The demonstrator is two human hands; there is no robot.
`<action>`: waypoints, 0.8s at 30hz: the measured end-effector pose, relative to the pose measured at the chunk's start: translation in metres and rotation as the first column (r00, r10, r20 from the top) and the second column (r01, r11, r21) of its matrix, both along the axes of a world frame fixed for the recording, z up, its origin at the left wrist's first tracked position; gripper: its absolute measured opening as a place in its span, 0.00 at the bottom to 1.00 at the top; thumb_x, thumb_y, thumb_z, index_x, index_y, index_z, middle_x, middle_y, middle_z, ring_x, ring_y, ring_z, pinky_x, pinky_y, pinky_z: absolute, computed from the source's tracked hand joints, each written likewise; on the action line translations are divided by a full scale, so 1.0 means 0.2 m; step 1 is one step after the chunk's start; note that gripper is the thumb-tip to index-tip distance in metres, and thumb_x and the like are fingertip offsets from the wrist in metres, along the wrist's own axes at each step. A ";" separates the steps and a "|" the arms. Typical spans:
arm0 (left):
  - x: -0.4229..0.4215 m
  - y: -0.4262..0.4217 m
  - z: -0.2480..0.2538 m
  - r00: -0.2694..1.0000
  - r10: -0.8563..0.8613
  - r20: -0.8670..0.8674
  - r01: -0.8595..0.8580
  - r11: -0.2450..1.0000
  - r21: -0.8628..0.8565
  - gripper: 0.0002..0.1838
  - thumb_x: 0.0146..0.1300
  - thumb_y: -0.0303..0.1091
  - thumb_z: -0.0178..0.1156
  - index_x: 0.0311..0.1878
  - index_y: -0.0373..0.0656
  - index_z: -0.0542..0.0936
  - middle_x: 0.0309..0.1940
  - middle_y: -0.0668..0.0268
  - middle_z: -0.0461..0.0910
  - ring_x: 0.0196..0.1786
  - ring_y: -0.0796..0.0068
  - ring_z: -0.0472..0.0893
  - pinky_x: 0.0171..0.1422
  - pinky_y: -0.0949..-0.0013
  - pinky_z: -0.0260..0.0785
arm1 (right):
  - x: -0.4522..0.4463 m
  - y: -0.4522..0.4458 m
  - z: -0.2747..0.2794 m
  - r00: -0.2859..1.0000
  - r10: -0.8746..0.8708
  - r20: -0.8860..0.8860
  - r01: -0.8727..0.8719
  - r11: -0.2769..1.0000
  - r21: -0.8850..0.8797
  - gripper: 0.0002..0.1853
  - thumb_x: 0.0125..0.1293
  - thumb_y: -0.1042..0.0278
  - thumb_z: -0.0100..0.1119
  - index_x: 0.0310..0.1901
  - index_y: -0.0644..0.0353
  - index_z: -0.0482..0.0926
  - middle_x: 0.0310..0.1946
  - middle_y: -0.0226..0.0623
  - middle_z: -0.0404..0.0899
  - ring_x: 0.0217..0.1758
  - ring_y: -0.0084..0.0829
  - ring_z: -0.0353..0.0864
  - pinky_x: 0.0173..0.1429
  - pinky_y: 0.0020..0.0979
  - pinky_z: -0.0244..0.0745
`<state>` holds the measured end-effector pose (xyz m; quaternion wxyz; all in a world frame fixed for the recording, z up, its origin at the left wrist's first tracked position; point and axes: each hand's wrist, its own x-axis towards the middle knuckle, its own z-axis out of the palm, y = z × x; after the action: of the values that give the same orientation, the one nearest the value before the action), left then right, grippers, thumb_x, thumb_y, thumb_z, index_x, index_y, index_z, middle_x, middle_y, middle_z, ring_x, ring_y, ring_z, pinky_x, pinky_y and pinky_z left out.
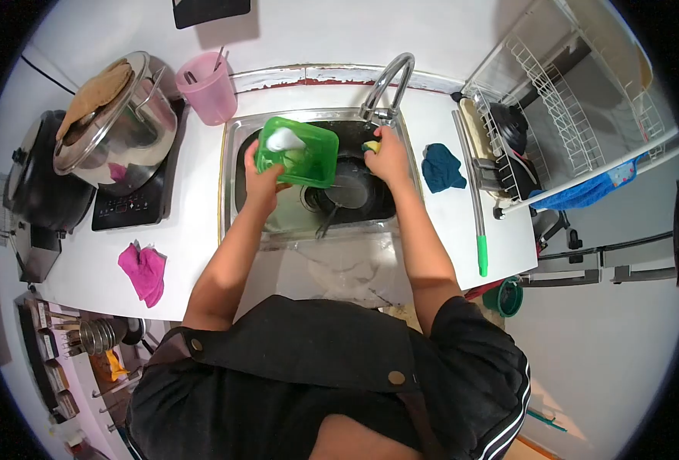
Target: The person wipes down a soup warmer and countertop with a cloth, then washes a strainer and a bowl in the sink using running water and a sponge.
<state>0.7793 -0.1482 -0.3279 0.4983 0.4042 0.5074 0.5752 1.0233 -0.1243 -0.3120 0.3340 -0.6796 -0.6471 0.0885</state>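
left hand (pixel 261 181) grasping green container (pixel 317 163) by near left edge, above sink (pixel 227 176); open side up, long axis left-right, right end slightly nearer. white lump (pixel 284 139) inside, unclear what. right hand (pixel 388 158) clasping yellow sponge (pixel 371 146), mostly hidden in grip. below, dark pan (pixel 357 196), partly covered by container. beyond: faucet (pixel 405 69); pink cup (pixel 209 93), contents hard to make out.

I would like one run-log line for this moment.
left hand: holding green rectangular plastic container | right hand: holding small yellow sponge | location: both over rectangular metal sink
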 end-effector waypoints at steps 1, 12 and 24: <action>0.00 0.01 -0.01 0.984 -0.007 0.179 0.040 0.983 -0.180 0.33 0.45 0.24 0.54 0.58 0.56 0.62 0.47 0.61 0.67 0.46 0.63 0.71 0.38 0.59 0.73 | 0.02 0.04 0.02 0.998 -0.055 0.026 0.058 0.989 -0.135 0.15 0.49 0.68 0.58 0.40 0.60 0.70 0.40 0.49 0.74 0.44 0.49 0.74 0.46 0.44 0.70; 0.10 0.02 -0.31 0.882 -0.009 0.472 0.234 0.877 -0.421 0.25 0.48 0.27 0.54 0.51 0.53 0.62 0.48 0.63 0.63 0.49 0.63 0.66 0.42 0.60 0.70 | 0.03 0.27 -0.05 0.996 -0.060 0.069 0.040 0.964 0.264 0.08 0.51 0.63 0.54 0.26 0.57 0.77 0.30 0.43 0.76 0.33 0.44 0.78 0.39 0.42 0.73; 0.01 0.06 -0.40 0.807 0.025 0.590 0.320 0.821 -0.472 0.23 0.47 0.25 0.55 0.49 0.52 0.63 0.46 0.65 0.64 0.48 0.66 0.66 0.42 0.62 0.69 | 0.12 0.33 -0.18 0.943 -0.184 -0.277 0.206 0.977 0.053 0.09 0.52 0.65 0.53 0.28 0.63 0.76 0.26 0.49 0.77 0.28 0.47 0.76 0.34 0.38 0.71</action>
<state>0.7812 -0.1362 -0.4075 0.7666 0.0918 0.4429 0.4558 1.0468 -0.0589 -0.3486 0.4535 -0.7079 -0.5279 0.1206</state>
